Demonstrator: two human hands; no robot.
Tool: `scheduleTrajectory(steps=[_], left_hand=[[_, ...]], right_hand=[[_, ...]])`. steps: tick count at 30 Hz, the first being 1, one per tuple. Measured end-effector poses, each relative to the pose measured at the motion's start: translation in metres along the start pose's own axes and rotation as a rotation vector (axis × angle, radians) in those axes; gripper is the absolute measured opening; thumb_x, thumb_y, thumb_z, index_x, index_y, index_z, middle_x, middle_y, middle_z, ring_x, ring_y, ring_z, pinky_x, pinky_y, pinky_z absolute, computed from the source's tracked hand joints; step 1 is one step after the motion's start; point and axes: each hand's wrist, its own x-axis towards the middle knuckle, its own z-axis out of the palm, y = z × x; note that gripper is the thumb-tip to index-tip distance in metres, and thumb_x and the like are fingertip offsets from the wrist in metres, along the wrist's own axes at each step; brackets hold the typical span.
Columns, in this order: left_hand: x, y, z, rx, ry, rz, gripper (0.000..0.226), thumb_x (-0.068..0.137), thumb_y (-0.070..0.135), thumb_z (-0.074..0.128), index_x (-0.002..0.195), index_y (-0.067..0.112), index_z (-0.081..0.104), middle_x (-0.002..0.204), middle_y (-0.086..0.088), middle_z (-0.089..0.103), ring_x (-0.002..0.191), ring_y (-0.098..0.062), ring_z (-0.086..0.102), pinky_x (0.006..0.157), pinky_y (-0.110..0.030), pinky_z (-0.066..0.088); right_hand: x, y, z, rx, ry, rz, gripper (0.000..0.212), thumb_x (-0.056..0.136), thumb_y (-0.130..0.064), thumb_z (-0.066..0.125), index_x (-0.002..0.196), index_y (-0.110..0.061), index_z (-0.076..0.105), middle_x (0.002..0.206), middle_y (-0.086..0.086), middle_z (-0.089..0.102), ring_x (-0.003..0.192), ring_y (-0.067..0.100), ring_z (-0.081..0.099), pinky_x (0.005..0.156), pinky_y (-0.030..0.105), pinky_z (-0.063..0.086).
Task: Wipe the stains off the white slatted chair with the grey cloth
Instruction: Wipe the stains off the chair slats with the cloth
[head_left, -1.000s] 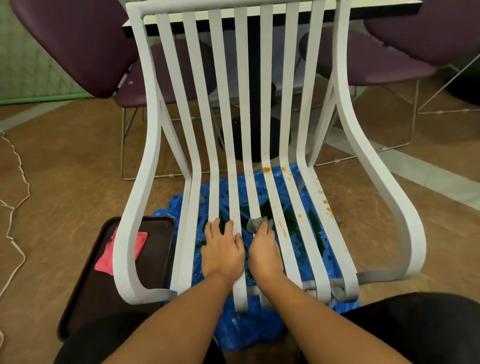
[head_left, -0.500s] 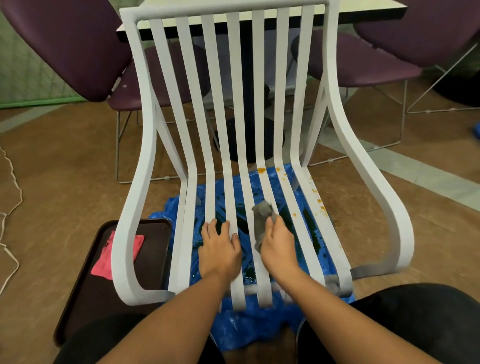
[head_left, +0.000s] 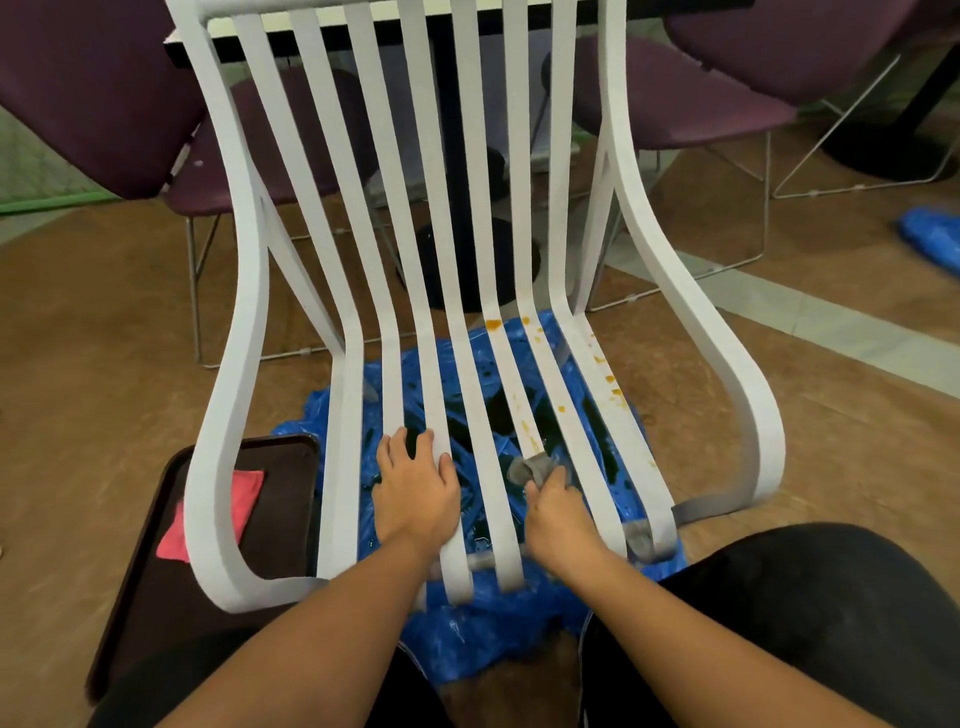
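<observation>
The chair (head_left: 244, 312) has its slats running lengthwise away from the person. On a stained seat slat the right hand (head_left: 558, 519) clutches the bunched cloth (head_left: 530, 467); the left hand (head_left: 415, 493) lies beside it, fingers loose.

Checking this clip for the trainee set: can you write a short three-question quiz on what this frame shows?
1. True or false: the left hand grips the grey cloth.
2. What lies on the dark tray beside the white slatted chair? A) a sponge B) a pink cloth C) a bottle
3. Fill in: the stains on the slats beyond the cloth are ____ in colour.

Key: 1 false: the right hand grips it, and the left rests open on the slats. 2 B. 3 orange.
</observation>
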Motion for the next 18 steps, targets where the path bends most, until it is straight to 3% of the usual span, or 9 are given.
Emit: scheduleTrajectory(steps=[2,5,8,10,12,15,18], left_hand=[[0.0,0.001,0.0,0.008,0.005,-0.004,0.045,0.104,0.044,0.033,0.146,0.029,0.037,0.158,-0.006,0.025,0.15,-0.028,0.015,0.101,-0.052,0.049],[0.001,0.001,0.002,0.024,0.004,-0.007,0.045,0.104,0.045,0.033,0.145,0.029,0.038,0.158,-0.006,0.025,0.15,-0.027,0.014,0.099,-0.051,0.051],[0.002,0.001,0.002,0.039,-0.002,-0.005,0.044,0.104,0.044,0.033,0.146,0.029,0.036,0.159,-0.007,0.024,0.151,-0.028,0.012,0.096,-0.05,0.052],[0.002,0.001,0.002,0.047,-0.009,-0.012,0.045,0.104,0.044,0.033,0.146,0.029,0.035,0.159,-0.007,0.023,0.152,-0.028,0.01,0.097,-0.049,0.052],[0.002,0.002,0.002,0.049,-0.015,-0.017,0.044,0.104,0.044,0.032,0.146,0.03,0.035,0.16,-0.007,0.021,0.152,-0.028,0.008,0.097,-0.05,0.051],[0.003,0.002,0.003,0.041,-0.013,-0.017,0.043,0.104,0.044,0.032,0.145,0.03,0.034,0.16,-0.006,0.021,0.152,-0.028,0.008,0.098,-0.05,0.05],[0.002,0.001,0.003,0.035,-0.013,-0.02,0.044,0.104,0.044,0.032,0.145,0.03,0.035,0.159,-0.006,0.022,0.151,-0.027,0.009,0.098,-0.05,0.05]], right_hand=[[-0.003,-0.002,0.008,-0.001,0.023,0.049,0.073,0.104,-0.053,0.025,0.158,-0.008,0.006,0.152,0.021,0.034,0.132,0.038,0.044,0.107,0.049,0.04],[0.0,-0.003,0.013,-0.02,0.08,0.068,0.076,0.099,-0.065,0.015,0.155,-0.013,0.017,0.149,0.016,0.039,0.131,0.035,0.046,0.105,0.052,0.041],[0.012,-0.003,0.01,-0.02,0.094,0.063,0.055,0.104,-0.054,0.016,0.133,-0.012,0.037,0.118,0.011,0.06,0.103,0.031,0.06,0.087,0.048,0.05],[0.022,-0.006,0.009,-0.042,0.1,0.04,0.045,0.106,-0.046,0.018,0.125,-0.011,0.039,0.093,0.004,0.061,0.085,0.027,0.059,0.073,0.043,0.048],[0.033,-0.013,0.007,-0.059,0.11,0.02,0.041,0.107,-0.042,0.02,0.122,-0.009,0.039,0.082,0.0,0.055,0.078,0.024,0.056,0.068,0.038,0.043],[0.058,-0.027,0.006,-0.05,0.098,0.003,0.035,0.108,-0.041,0.022,0.115,-0.01,0.037,0.095,0.009,0.063,0.08,0.027,0.057,0.069,0.038,0.042],[0.076,-0.044,0.002,-0.049,0.1,0.019,0.036,0.108,-0.042,0.023,0.119,-0.01,0.036,0.108,0.014,0.063,0.096,0.033,0.062,0.072,0.04,0.041]])
